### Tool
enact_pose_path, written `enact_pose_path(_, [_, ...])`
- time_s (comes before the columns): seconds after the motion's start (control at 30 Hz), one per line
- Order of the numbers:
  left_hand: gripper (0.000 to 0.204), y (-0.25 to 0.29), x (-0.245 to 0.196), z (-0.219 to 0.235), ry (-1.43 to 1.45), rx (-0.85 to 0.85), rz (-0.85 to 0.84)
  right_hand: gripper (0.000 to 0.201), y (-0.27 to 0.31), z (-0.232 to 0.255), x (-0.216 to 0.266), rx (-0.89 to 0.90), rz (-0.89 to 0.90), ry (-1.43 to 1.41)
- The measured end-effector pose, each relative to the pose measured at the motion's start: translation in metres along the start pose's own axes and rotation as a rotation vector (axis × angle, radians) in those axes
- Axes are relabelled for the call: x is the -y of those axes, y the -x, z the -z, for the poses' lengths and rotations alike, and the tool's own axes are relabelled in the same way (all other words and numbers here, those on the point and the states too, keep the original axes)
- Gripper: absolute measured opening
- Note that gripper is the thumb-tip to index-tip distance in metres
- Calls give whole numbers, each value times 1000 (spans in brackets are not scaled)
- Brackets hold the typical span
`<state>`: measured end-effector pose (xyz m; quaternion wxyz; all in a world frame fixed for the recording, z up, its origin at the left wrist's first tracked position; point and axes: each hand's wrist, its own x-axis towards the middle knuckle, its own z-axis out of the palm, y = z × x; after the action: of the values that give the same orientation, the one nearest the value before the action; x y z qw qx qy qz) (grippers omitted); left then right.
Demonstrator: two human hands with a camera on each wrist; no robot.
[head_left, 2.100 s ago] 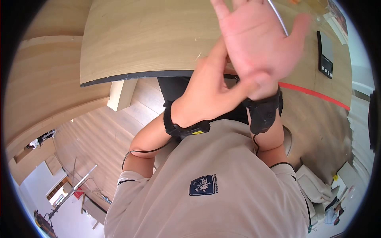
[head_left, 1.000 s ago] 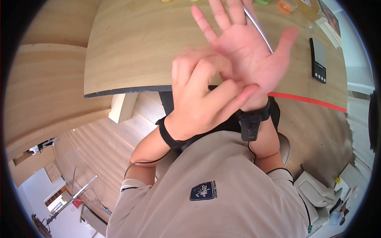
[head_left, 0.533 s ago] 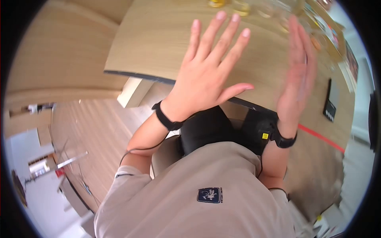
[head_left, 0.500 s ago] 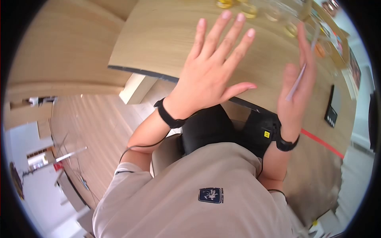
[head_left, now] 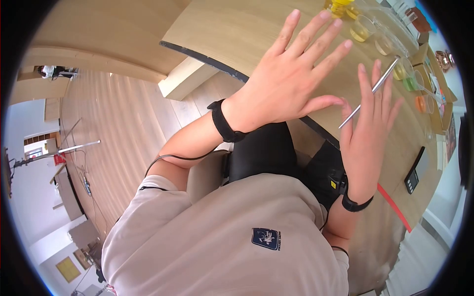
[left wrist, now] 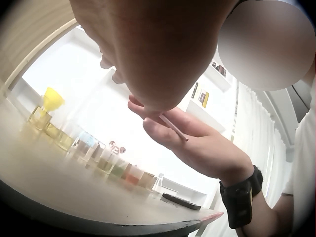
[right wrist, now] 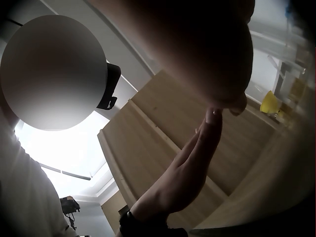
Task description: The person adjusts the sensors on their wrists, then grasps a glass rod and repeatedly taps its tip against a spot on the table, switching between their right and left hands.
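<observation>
In the head view my left hand (head_left: 284, 81) is held back-up over the table's near edge, fingers straight and spread. To its right is my right hand (head_left: 368, 143), also with straight fingers. A thin metal rod (head_left: 385, 75) slants across the right fingers, passing behind one and in front of others. The two thumb tips meet or nearly meet. The left wrist view shows the rod (left wrist: 174, 127) beside the right hand (left wrist: 212, 153), with my left hand (left wrist: 158, 49) dark above. From the right wrist, the left hand (right wrist: 187, 173) reaches up to the right hand (right wrist: 197, 54).
Several clear cups with yellow, green and orange contents, among them a cup (head_left: 362, 32), stand along the table's far right side. A yellow funnel (head_left: 340, 7) is by them. A black scale (head_left: 417, 170) lies at the right, near red tape (head_left: 394, 207) on the table edge.
My left hand has left the right wrist and palm and now spreads flat beside it. The right hand has turned from palm to back, bringing the rod across its fingers. The head view has swung right.
</observation>
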<state>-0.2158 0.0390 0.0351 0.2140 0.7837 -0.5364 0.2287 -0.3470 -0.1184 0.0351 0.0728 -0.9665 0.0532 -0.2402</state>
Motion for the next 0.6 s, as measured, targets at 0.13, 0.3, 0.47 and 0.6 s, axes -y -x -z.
enact_pose_path(0.13, [83,-1,7,0,-21,65,-35,65,-3,2,3,27,28,48])
enact_pose_path(0.3, [79,-4,4,13,-488,101,-133,73,-8,1,7,52,16,86])
enact_pose_path(0.47, [63,-12,-10,28,-104,328,124,77,-9,-2,6,9,-13,20])
enact_pose_path(0.6, [80,3,2,13,-88,148,21,76,-7,-8,3,6,-11,-1])
